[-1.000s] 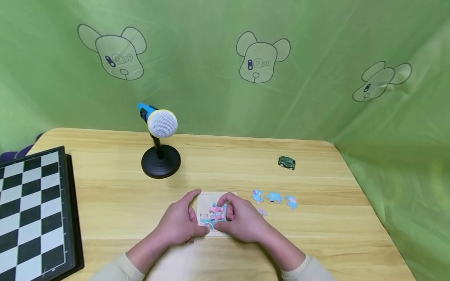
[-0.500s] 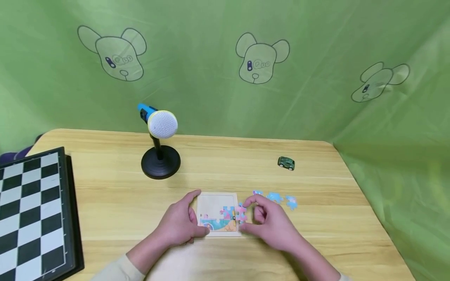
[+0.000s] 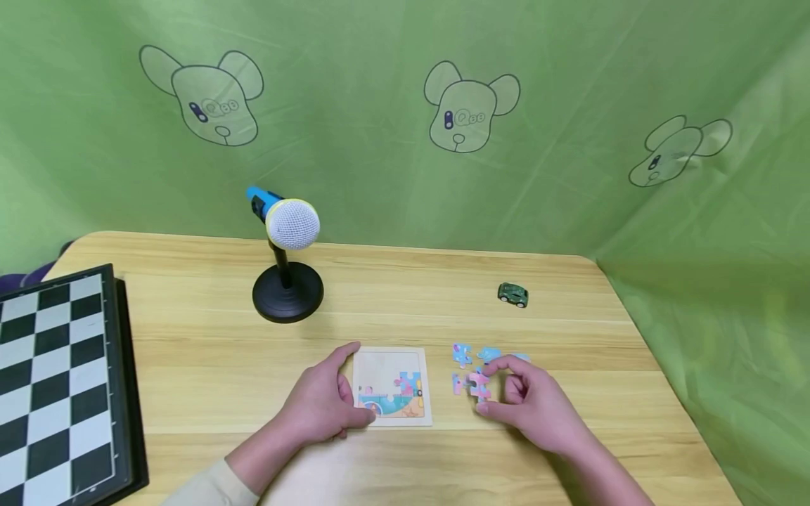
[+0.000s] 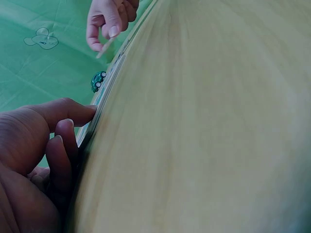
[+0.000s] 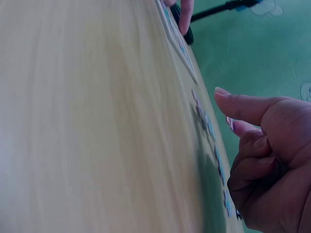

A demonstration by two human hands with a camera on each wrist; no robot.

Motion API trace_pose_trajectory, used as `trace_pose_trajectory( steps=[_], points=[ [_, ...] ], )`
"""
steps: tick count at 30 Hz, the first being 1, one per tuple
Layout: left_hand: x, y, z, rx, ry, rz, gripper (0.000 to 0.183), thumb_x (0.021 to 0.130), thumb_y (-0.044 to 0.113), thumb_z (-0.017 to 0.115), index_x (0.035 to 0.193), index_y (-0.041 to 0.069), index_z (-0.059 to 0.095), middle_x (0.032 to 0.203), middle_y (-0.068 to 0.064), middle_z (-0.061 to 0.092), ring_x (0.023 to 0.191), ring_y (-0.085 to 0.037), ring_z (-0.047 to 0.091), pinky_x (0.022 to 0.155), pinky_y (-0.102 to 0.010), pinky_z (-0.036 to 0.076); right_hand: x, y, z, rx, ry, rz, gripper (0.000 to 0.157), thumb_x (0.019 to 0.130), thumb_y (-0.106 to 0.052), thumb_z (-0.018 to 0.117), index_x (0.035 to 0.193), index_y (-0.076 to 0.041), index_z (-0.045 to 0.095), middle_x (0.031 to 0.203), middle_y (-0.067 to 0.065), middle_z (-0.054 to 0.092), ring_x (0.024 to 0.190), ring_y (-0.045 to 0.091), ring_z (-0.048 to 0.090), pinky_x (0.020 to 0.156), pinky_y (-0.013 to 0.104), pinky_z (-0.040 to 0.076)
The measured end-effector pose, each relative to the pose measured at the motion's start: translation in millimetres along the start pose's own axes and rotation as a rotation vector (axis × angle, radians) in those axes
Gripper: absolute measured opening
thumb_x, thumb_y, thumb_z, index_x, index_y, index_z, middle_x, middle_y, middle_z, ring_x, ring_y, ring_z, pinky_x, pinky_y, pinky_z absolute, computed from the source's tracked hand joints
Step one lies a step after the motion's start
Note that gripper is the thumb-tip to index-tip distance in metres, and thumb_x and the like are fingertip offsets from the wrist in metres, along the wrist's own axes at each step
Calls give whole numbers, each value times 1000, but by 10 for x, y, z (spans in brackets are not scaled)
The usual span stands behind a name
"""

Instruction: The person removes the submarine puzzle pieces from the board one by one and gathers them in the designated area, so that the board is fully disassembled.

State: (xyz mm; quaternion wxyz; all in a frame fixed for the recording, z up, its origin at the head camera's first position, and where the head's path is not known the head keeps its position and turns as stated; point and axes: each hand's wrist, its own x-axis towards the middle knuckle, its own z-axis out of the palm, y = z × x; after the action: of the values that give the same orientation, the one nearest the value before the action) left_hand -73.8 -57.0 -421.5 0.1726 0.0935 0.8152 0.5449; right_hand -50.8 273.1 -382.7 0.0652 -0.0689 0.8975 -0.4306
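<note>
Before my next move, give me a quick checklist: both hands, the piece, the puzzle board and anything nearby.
1. Left hand on board: ok, at its left edge.
2. Right hand gripping pink piece: ok, pinched between finger and thumb.
3. Loose pieces fully visible: not ok, the right hand partly covers a blue piece.
4. Board filled: not ok, its upper area is bare.
5. Pink piece's correct slot: cannot tell.
6. Mic and car off the board: ok.

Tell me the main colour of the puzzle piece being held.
The puzzle piece is mostly pink, clearest in the head view.
</note>
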Motion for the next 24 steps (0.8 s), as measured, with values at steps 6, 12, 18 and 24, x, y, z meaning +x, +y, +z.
trace_pose_trajectory(
  steps=[6,12,18,24],
  points=[
    [-3,2,7,5,-2,0,104,67,12,91,153,6,33,64,-3,58,41,-17,58,41,-32,46,-43,136,-112,-37,1,49,43,73,-15,90,108,-11,65,61,-4,36,53,8,35,58,28,38],
    [-5,5,-4,-2,2,-6,104,67,11,91,153,6,33,64,-4,58,40,-18,58,40,-32,46,-21,240,-149,-30,-17,72,44,73,-16,90,109,-9,64,61,-4,37,52,8,35,59,27,39],
    [-6,7,-3,-4,0,-11,104,67,12,92,153,6,33,64,-4,58,40,-18,58,41,-32,46,-5,286,-139,-19,-24,83,45,73,-15,90,109,-9,65,60,-3,37,51,8,35,63,27,40],
    [-6,14,6,3,-3,-8,104,67,12,92,153,6,33,64,-3,58,41,-18,58,41,-32,46,-7,297,-144,-22,-25,103,46,73,-15,90,111,-8,65,60,-3,36,52,8,34,68,27,41]
  ],
)
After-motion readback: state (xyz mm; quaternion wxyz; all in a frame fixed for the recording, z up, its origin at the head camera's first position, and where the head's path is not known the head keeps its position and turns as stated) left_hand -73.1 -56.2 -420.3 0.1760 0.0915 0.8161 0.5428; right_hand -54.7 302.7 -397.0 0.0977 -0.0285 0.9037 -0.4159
